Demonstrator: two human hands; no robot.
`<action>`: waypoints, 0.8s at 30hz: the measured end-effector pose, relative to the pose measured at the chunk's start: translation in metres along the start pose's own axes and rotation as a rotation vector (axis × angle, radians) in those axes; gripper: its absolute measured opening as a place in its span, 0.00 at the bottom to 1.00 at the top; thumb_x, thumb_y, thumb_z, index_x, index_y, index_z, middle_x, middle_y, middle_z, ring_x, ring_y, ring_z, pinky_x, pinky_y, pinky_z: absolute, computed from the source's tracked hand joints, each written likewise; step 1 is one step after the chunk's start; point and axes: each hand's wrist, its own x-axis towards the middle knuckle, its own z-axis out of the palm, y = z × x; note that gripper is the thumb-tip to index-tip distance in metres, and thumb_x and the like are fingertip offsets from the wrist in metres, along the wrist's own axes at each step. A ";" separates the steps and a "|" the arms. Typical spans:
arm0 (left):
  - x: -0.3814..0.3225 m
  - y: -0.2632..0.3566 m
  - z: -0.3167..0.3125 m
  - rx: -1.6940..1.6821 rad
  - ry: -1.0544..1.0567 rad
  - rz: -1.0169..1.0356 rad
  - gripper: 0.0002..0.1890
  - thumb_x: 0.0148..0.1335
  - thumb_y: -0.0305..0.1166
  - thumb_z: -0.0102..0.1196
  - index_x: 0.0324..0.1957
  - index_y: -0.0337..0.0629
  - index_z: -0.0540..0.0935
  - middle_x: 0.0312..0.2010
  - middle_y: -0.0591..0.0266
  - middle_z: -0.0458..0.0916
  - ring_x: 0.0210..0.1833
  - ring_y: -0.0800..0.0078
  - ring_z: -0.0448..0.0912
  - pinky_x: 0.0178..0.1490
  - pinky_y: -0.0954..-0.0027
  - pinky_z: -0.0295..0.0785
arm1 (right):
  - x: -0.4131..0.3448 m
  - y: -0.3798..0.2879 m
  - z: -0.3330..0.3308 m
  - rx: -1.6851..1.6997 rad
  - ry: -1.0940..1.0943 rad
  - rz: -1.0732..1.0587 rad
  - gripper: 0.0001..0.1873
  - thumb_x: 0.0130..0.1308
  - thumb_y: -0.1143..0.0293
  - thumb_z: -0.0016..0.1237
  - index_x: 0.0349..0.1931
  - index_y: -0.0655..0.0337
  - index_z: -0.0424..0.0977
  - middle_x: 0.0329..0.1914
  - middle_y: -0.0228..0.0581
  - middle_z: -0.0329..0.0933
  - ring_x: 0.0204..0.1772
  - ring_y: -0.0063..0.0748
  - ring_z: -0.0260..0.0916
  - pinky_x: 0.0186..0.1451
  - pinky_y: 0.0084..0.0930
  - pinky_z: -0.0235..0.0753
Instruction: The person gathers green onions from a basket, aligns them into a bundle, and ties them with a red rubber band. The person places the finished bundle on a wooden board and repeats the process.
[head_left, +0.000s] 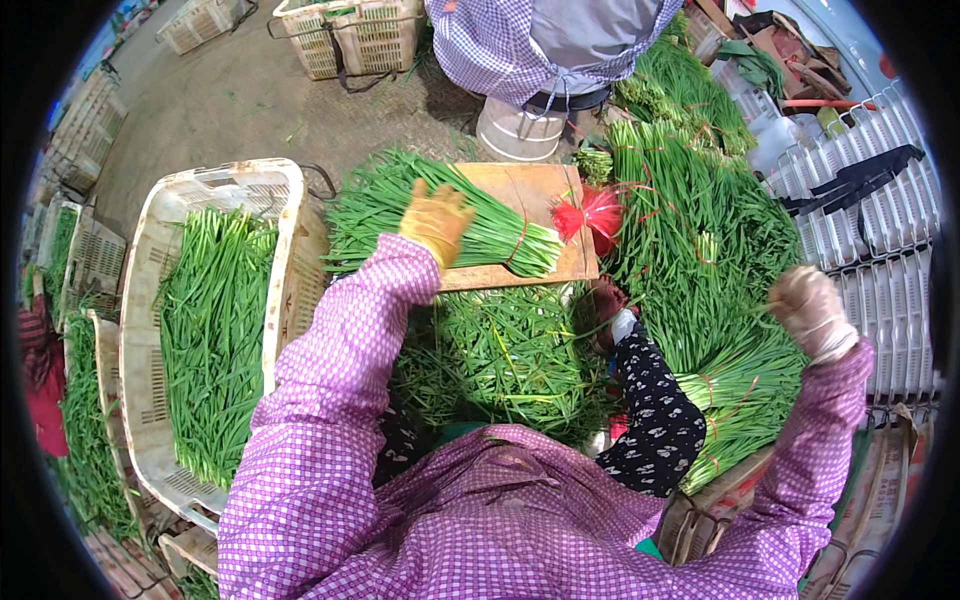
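Note:
In a yellow glove, my left hand (436, 219) lies across a bundle of garlic chives (499, 225), holding it against a wooden board (555, 180). A red tie circles the bundle near its pale cut ends, which point right. My right hand (810, 307), in a pale glove, is raised at the right and closed like a fist. A thin green leaf seems to stick out of its left side, though the hand is blurred. Beside the board's right edge sits a bunch of red ties (589, 216). Loose chive leaves (517, 352) are heaped below the board, between my legs.
A white plastic crate (289, 176) of chives stands at left. Many chives (675, 202), some tied, are piled at right. Beyond the board, a person in a checked garment (487, 45) is near an upturned bucket (521, 131). White crates (885, 322) line the far right.

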 end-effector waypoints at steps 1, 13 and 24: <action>-0.012 0.007 -0.011 -0.224 0.159 0.169 0.35 0.58 0.35 0.53 0.68 0.53 0.57 0.68 0.56 0.55 0.72 0.61 0.51 0.70 0.43 0.40 | 0.002 -0.024 0.007 0.141 0.191 -0.357 0.07 0.47 0.79 0.55 0.26 0.57 0.73 0.25 0.36 0.71 0.29 0.36 0.70 0.31 0.29 0.72; -0.036 0.033 -0.037 -1.068 0.540 0.720 0.13 0.61 0.35 0.51 0.45 0.40 0.79 0.27 0.62 0.79 0.29 0.68 0.77 0.28 0.70 0.71 | 0.104 -0.137 0.105 0.889 0.097 -0.300 0.23 0.57 0.60 0.56 0.53 0.58 0.73 0.32 0.42 0.76 0.41 0.38 0.74 0.47 0.30 0.71; 0.035 0.001 0.001 -0.088 0.617 0.052 0.19 0.56 0.33 0.54 0.51 0.46 0.75 0.26 0.65 0.74 0.29 0.65 0.73 0.31 0.65 0.70 | 0.251 -0.191 0.268 0.766 0.123 0.091 0.13 0.61 0.60 0.48 0.36 0.60 0.78 0.36 0.43 0.79 0.38 0.42 0.75 0.44 0.36 0.70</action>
